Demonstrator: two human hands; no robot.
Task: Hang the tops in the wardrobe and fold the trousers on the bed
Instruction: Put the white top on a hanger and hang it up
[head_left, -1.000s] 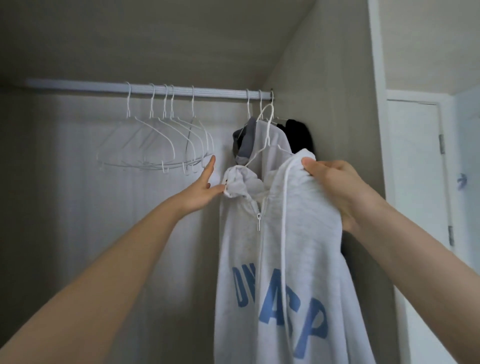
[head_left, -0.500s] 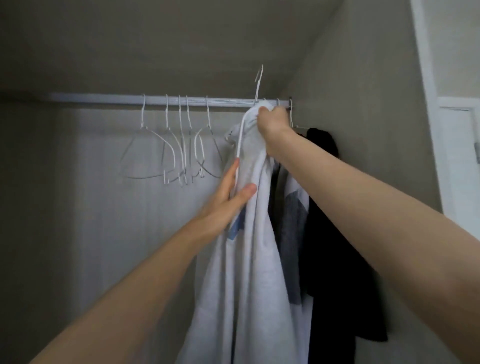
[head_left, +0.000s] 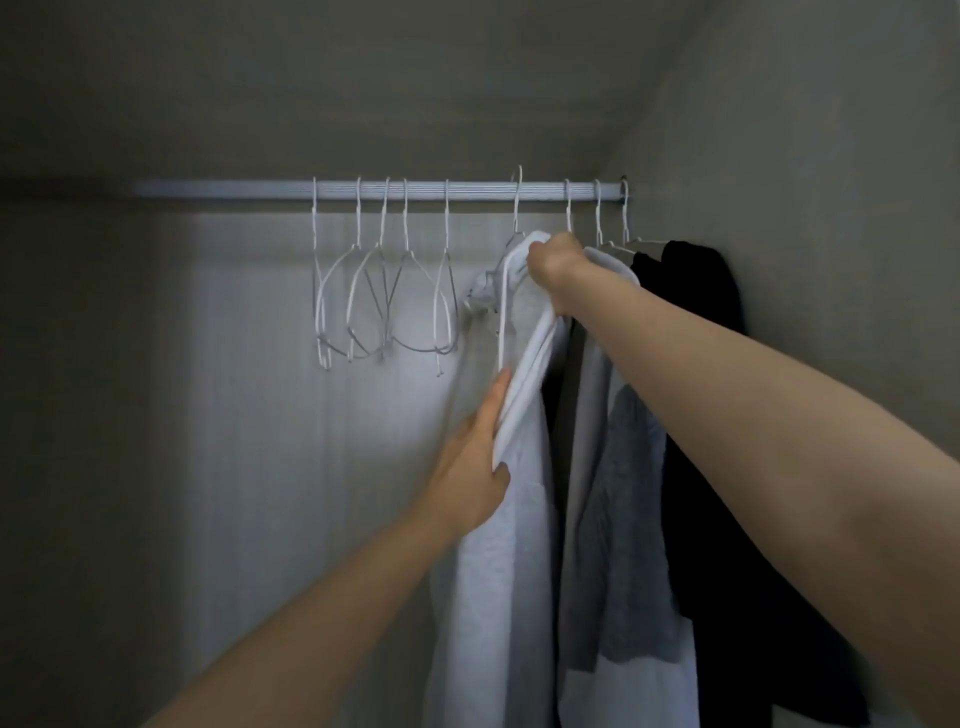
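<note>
A light grey hoodie (head_left: 498, 582) hangs edge-on from a white wire hanger (head_left: 516, 208) whose hook sits over the wardrobe rail (head_left: 260, 189). My right hand (head_left: 553, 273) grips the hoodie's top at the hanger's neck, just under the rail. My left hand (head_left: 470, 467) holds the hoodie's front edge lower down, fingers straight along the fabric and thumb against it. To the right hang a grey and white top (head_left: 618, 519) and a black top (head_left: 727, 467) on their own hangers.
Several bare white wire hangers (head_left: 384, 301) hang on the rail to the left of the hoodie. The wardrobe's side wall (head_left: 831, 208) stands close on the right, behind the black top. A pale back panel (head_left: 291, 415) lies behind the hangers.
The hoodie was turned sideways and lifted; its hanger hook, above the rail half a second ago, now sits over it. My left hand slid down the front edge.
</note>
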